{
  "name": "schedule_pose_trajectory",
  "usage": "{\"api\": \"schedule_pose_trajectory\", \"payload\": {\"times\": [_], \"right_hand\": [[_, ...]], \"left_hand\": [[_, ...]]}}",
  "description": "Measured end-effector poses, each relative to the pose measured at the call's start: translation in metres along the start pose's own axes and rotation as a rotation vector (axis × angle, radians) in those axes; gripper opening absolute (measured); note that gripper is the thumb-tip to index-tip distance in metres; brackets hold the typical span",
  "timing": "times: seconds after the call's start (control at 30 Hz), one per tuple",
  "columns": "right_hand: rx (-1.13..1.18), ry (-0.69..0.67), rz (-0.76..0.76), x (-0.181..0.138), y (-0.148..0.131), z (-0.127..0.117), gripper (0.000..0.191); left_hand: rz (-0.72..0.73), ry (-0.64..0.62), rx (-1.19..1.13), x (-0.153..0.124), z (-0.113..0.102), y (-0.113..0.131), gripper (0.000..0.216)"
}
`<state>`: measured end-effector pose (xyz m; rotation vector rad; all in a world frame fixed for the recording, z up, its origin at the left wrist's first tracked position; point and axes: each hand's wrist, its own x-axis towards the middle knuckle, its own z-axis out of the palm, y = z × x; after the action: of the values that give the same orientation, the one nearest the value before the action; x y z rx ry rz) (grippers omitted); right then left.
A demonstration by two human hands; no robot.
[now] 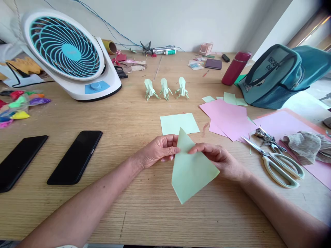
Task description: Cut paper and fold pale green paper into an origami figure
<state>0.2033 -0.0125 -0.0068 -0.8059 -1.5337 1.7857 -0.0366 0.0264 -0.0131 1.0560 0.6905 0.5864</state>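
Observation:
A sheet of pale green paper (192, 172), folded to a point at the top, is held above the table between both hands. My left hand (161, 150) pinches its left edge, thumb in front and fingers behind. My right hand (222, 158) grips the right edge, with one finger lying across the paper's face and the other fingers partly hidden behind it. Just beyond the hands lies a flat pale green sheet (178, 123). Farther back, three folded green paper figures (164, 89) stand in a row.
Scissors (274, 163), keys (269, 137), pink paper (227, 115) and a grey cloth (302, 146) lie right. A teal bag (271, 75) and red bottle (236, 68) stand behind them. At left are a fan (69, 51) and two phones, one nearer the hands (76, 156).

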Motion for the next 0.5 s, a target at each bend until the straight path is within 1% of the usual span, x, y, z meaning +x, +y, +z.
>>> {"api": "schedule_pose_trajectory", "payload": {"times": [0.07,0.1,0.17,0.2,0.23,0.33,0.37,0.4,0.43,0.5], "right_hand": [[0.002,0.070,-0.053,0.001,0.002,-0.002,0.041],[-0.018,0.130,-0.069,0.002,0.004,-0.004,0.045],[-0.053,0.252,-0.066,0.004,0.008,-0.008,0.040],[-0.042,0.287,-0.062,0.005,0.011,-0.009,0.036],[-0.013,0.293,-0.066,0.006,0.012,-0.010,0.037],[0.071,0.214,-0.118,0.009,0.014,-0.009,0.056],[0.071,0.197,-0.138,0.010,0.014,-0.008,0.058],[0.057,0.199,-0.150,0.010,0.014,-0.006,0.055],[0.032,0.221,-0.155,0.010,0.013,-0.004,0.048],[-0.024,0.300,-0.142,0.010,0.014,-0.001,0.034]], "left_hand": [[0.020,0.040,-0.011,0.001,0.001,0.000,0.027],[0.040,0.068,-0.028,0.002,0.001,-0.001,0.026],[0.079,0.136,-0.073,0.003,0.000,-0.001,0.027],[0.091,0.173,-0.100,0.004,0.000,-0.001,0.027],[0.097,0.209,-0.127,0.005,-0.001,-0.001,0.026],[0.108,0.289,-0.218,0.005,-0.001,0.000,0.023],[0.112,0.297,-0.254,0.005,0.000,0.000,0.023],[0.118,0.298,-0.289,0.005,0.001,0.000,0.023],[0.123,0.292,-0.320,0.005,0.003,-0.001,0.023],[0.121,0.269,-0.358,0.005,0.008,-0.003,0.025]]}}
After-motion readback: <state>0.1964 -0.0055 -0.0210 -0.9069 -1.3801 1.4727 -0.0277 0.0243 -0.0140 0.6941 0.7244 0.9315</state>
